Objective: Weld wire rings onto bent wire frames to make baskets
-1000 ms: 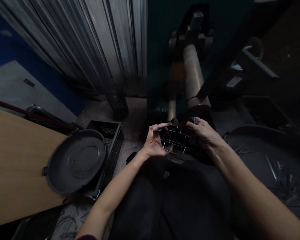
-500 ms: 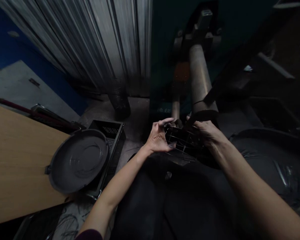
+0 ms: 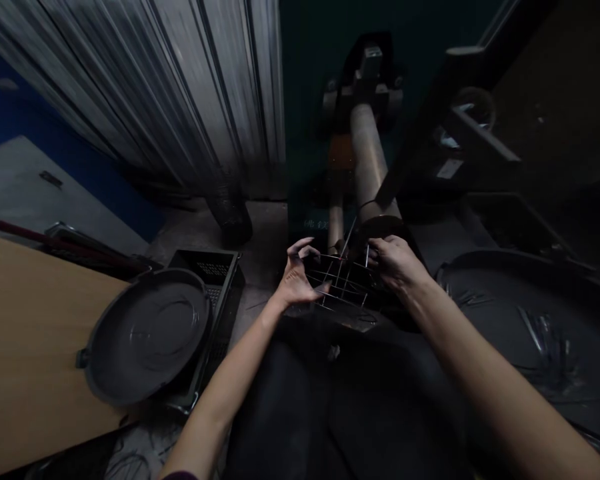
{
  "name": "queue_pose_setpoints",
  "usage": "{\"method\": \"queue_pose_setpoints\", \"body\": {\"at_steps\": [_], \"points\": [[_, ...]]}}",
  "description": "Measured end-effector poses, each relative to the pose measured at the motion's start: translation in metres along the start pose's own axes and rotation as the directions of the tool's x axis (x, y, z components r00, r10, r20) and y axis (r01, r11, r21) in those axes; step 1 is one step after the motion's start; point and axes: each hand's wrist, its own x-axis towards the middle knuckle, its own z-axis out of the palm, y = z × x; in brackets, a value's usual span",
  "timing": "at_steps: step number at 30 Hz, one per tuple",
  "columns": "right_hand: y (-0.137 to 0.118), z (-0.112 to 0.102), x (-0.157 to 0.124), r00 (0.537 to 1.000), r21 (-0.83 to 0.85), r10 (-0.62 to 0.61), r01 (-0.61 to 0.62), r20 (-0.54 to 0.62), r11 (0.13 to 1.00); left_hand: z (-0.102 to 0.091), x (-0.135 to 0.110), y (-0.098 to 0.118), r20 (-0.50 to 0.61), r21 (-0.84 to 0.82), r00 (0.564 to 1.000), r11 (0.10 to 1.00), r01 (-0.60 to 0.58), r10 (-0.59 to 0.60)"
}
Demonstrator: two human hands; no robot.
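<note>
A small grid of thin metal wires (image 3: pixel 341 283) is held in front of me over my dark-clothed lap. My left hand (image 3: pixel 298 277) curls round its left edge, thumb below and fingers bent above. My right hand (image 3: pixel 394 263) grips its right edge with closed fingers. One wire sticks up from the grid towards a pale metal cylinder (image 3: pixel 369 163) of the machine just behind it. The scene is dim, so the wire joints are hard to make out.
A round dark lid-like tray (image 3: pixel 147 333) rests on a black plastic crate (image 3: pixel 215 270) at the left, beside a wooden board (image 3: pixel 25 333). A dark round tub (image 3: pixel 530 313) with loose wires stands at the right. Corrugated metal sheeting (image 3: pixel 180 93) rises behind.
The grid has been turned and tilted slightly between my hands, and a wire now points upward. My view has shifted a little; both hands stay on the grid.
</note>
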Motion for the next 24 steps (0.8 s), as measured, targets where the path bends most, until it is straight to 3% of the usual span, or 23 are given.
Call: {"method": "queue_pose_setpoints", "body": {"at_steps": [5, 12, 24], "points": [[-0.002, 0.006, -0.004, 1.000, -0.063, -0.019, 0.020, 0.013, 0.998, -0.005, -0.004, -0.001, -0.028, 0.032, 0.999, 0.999, -0.033, 0.034], [0.000, 0.020, 0.001, 0.999, -0.060, -0.035, 0.037, 0.030, 0.998, -0.011, -0.007, -0.010, -0.040, 0.168, 0.999, 0.986, 0.016, -0.010], [0.010, 0.016, 0.013, 0.998, -0.016, -0.045, 0.046, 0.041, 0.999, -0.015, -0.005, -0.015, -0.027, 0.071, 0.999, 0.997, 0.022, -0.020]]}}
